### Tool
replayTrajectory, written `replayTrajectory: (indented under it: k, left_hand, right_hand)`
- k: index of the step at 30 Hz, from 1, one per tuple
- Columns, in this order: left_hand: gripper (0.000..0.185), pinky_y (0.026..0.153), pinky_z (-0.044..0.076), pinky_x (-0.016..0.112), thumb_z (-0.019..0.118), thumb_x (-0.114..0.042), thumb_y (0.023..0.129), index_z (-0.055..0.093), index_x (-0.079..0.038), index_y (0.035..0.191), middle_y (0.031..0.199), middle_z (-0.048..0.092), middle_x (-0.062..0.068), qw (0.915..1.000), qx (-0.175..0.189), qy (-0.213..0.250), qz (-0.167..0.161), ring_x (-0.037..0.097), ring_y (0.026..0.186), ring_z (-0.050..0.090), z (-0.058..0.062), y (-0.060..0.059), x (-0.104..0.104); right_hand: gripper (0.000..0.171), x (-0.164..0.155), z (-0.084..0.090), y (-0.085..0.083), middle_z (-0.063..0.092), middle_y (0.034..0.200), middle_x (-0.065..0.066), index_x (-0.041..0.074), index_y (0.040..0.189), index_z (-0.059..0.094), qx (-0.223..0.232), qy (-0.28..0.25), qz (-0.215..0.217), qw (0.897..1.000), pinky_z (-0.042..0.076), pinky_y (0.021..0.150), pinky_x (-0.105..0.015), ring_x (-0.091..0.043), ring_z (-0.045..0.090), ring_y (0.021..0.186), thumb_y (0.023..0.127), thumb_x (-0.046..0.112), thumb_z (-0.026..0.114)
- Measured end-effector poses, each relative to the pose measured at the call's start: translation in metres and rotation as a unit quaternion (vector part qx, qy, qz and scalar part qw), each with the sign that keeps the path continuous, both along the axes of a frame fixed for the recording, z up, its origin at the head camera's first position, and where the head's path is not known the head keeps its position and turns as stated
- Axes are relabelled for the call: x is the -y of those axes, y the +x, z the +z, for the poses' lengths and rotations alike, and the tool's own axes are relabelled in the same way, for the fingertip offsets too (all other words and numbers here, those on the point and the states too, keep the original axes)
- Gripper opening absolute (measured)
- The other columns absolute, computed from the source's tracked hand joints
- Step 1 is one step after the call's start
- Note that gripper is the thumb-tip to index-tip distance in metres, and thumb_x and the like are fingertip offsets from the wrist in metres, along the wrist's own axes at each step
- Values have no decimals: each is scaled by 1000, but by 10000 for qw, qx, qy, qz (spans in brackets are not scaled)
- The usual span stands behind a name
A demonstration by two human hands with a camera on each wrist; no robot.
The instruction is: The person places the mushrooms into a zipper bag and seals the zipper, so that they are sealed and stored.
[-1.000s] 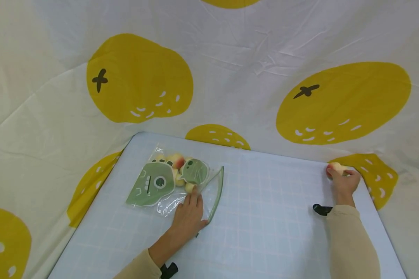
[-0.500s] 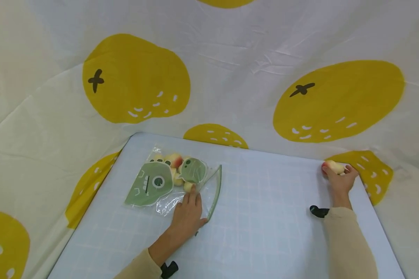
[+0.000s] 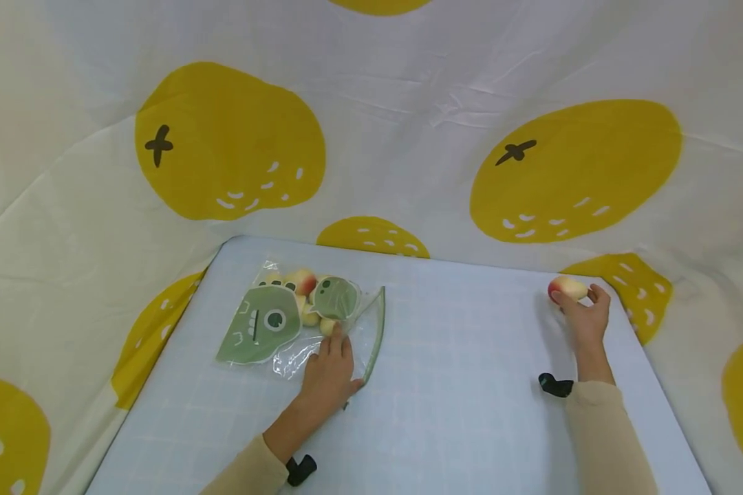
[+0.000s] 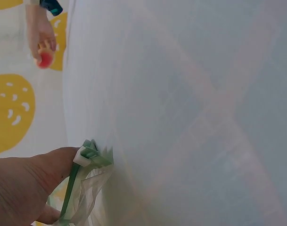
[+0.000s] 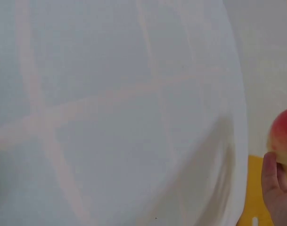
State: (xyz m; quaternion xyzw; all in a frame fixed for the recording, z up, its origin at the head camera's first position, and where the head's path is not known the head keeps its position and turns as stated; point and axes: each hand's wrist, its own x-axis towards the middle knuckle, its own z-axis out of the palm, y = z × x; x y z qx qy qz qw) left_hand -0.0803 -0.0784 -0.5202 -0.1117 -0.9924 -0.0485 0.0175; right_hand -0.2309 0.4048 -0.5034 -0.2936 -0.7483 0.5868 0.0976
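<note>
- Far left, a cream cloth (image 3: 68,227) printed with big yellow fruit shapes hangs behind and drapes around a pale blue mat (image 3: 458,385) with a faint grid
- On the left part of the mat lies a clear plastic bag (image 3: 303,323) with green cartoon prints and a green zip strip along its open edge; several small peaches (image 3: 302,282) sit inside it, red and yellow through the plastic
- The left hand (image 3: 329,371) lies flat on the bag with its fingers fairly straight, pressing the plastic down near the mouth; in the left wrist view the thumb sits right against the green zip end
- The middle of the mat shows only its grid lines
- Over at the far right corner of the mat, the right hand (image 3: 585,317) grips a single peach (image 3: 567,288) in its fingertips, well apart from the bag
- Both arms wear beige sleeves (image 3: 607,440), each with a black strap at the wrist
</note>
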Motion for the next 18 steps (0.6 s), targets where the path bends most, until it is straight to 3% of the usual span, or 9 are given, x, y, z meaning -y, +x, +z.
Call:
replayTrajectory:
  k: [6, 9, 18]
  left_hand:
    - [99, 83, 53, 49, 84, -51, 76, 45, 13, 140, 152, 31, 30, 9999, 8, 91, 75, 40, 126, 47, -1, -1, -1]
    - [98, 82, 53, 48, 85, -51, 75, 46, 13, 139, 152, 31, 30, 9999, -45, 93, 74, 39, 125, 47, -1, 0, 0]
    - [99, 76, 54, 45, 86, -52, 73, 48, 13, 137, 150, 34, 31, 9993, -356, -52, 21, 39, 121, 50, -1, 3, -2]
  right_hand:
    - [95, 19, 3, 17, 21, 162, -5, 19, 158, 21, -200, 24, 269, 9994, 48, 75, -9, -4, 49, 93, 85, 30, 81]
    - [94, 29, 4, 25, 22, 162, -6, 18, 158, 21, -253, 27, 384, 9989, 48, 72, -9, -3, 50, 93, 86, 27, 81]
    - [89, 60, 7, 46, 25, 162, -3, 22, 158, 23, -196, 395, 778, 9960, 47, 88, -15, -16, 51, 111, 89, 31, 77]
